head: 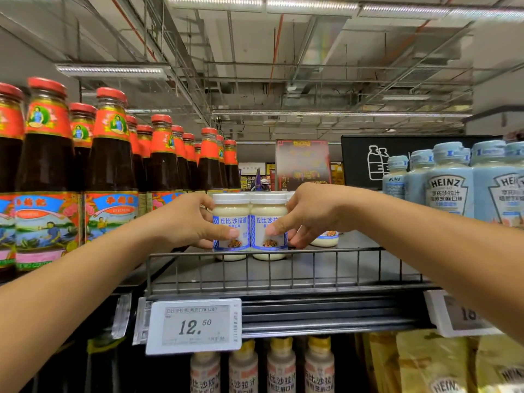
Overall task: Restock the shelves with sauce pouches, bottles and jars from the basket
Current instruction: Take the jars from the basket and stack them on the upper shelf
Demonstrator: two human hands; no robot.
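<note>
Two hands reach over a grey wire-railed shelf: left hand clasps the left white-lidded glass jar, right hand pinches the right white-lidded glass jar. Both jars stand touching near its front, flanked by red-capped dark sauce bottles and pale-blue plastic bottles.

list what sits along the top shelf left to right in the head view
dark sauce bottles → left hand → left jar → right jar → right hand → heinz bottles
</note>
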